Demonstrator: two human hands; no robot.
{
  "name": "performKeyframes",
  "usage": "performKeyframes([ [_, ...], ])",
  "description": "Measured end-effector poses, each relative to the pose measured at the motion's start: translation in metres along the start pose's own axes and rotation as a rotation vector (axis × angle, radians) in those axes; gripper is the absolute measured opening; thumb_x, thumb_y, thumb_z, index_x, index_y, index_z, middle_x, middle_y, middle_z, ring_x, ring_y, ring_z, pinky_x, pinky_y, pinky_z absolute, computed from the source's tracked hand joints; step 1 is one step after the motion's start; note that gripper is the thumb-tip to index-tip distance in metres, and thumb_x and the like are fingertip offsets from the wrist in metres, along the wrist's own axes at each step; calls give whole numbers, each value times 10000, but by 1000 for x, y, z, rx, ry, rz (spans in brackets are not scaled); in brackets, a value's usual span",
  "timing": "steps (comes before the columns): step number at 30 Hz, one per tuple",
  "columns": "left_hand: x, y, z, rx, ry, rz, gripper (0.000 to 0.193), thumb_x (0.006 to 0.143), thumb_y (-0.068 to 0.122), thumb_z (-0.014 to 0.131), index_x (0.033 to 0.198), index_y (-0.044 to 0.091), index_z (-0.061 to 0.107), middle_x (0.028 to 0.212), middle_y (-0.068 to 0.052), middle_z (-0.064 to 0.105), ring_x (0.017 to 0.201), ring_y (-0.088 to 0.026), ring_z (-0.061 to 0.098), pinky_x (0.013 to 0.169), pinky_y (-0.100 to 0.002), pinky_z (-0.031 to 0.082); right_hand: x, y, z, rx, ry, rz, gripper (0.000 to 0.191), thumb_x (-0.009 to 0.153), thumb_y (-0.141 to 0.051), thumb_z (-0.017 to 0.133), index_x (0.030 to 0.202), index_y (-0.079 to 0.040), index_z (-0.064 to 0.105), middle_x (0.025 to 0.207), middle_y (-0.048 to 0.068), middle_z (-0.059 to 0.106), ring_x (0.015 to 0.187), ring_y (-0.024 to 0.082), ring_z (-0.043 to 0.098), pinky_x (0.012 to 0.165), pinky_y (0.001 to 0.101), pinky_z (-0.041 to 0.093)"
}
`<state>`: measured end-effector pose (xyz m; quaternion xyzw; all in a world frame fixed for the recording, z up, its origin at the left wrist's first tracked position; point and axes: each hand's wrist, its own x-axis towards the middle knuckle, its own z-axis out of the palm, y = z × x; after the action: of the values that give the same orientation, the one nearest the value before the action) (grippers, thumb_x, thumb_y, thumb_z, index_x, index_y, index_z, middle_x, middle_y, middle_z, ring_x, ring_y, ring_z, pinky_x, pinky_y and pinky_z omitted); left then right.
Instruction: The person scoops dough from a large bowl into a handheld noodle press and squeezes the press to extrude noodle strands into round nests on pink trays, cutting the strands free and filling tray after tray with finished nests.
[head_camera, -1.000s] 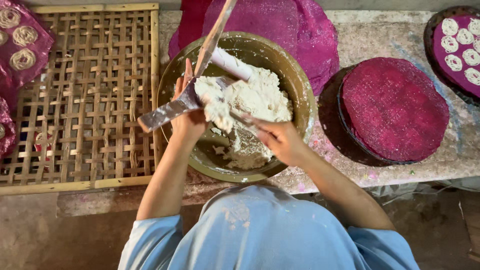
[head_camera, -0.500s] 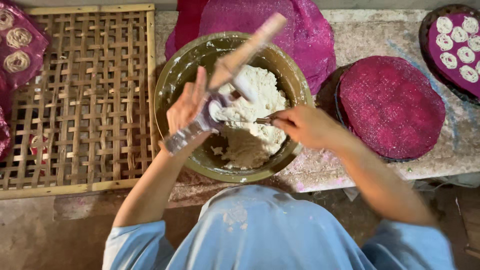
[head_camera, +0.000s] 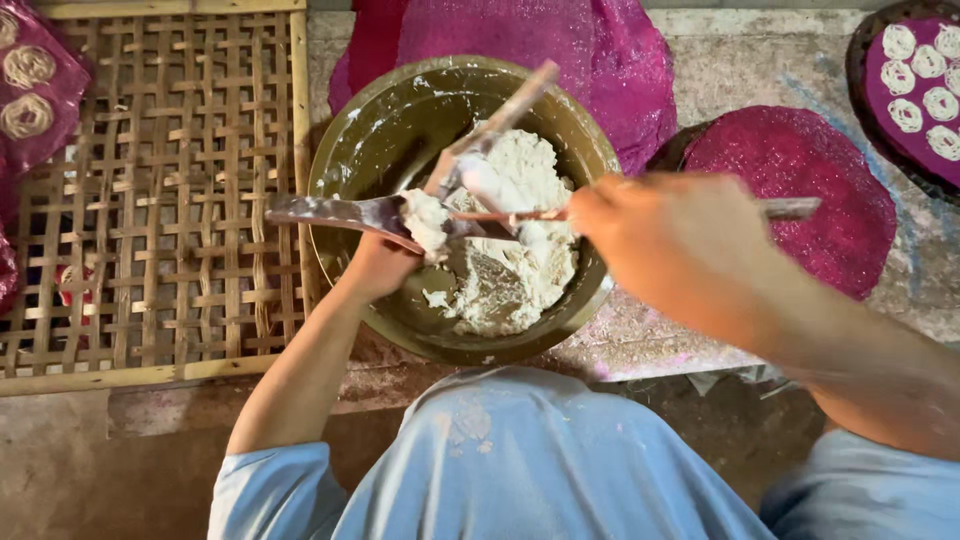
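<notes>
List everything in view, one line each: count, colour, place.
bowl: 1, olive-brown, centre, on the bench
dough: 1 mass, off-white, inside the bowl
metal press: 1, grey, dough-smeared, held over the bowl
wooden stick: 1, tan, rising from the press toward the far rim
thin rod: 1, metal, lying across the bowl's right rim
bamboo lattice tray: 1, tan, left of the bowl
magenta cloths: 5 visible, one behind the bowl, one round mat right of it, two at the left edge, one top right
dough spirals: several, white, on the corner cloths
left hand: gripping the press
right hand: holding the thin rod, blurred
</notes>
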<state>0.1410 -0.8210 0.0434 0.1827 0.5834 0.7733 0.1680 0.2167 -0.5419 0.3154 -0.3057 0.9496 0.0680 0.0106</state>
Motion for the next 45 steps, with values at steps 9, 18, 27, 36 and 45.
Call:
performKeyframes([
  [9,-7,42,42,599,-12,274,616,793,18,816,1351,21,555,1306,-137,630,1183,-233,618,1002,-406,521,39,-13,14,-225,-21,-124,261,841,-157,637,1082,-245,684,848,6,701,730,211,727,612,361,577],
  [18,15,87,50,1000,-98,-145,868,858,505,699,1521,76,336,1484,-130,448,1238,-313,549,880,-486,564,22,-16,-8,-145,-106,-40,251,825,-143,623,1069,-111,670,903,86,702,778,267,734,635,392,580],
  [27,6,87,64,1188,44,281,809,846,354,730,1552,130,405,1558,-117,497,1360,-387,547,1020,-467,545,46,-61,65,-230,104,-107,175,794,-155,654,939,-60,679,834,99,700,756,277,735,565,370,567],
  [36,8,81,38,1050,325,492,579,916,170,804,1439,143,557,1602,-140,447,1391,-368,593,1145,-504,518,14,-19,89,592,374,265,293,967,-76,643,1259,-56,667,1041,178,737,711,273,721,590,371,536],
  [45,26,67,42,1362,352,205,799,942,159,766,1614,189,336,1590,-185,386,1407,-519,469,1145,-567,410,6,-41,168,1095,247,281,488,1003,-39,602,1482,-131,578,1013,201,754,773,232,633,733,344,533],
])
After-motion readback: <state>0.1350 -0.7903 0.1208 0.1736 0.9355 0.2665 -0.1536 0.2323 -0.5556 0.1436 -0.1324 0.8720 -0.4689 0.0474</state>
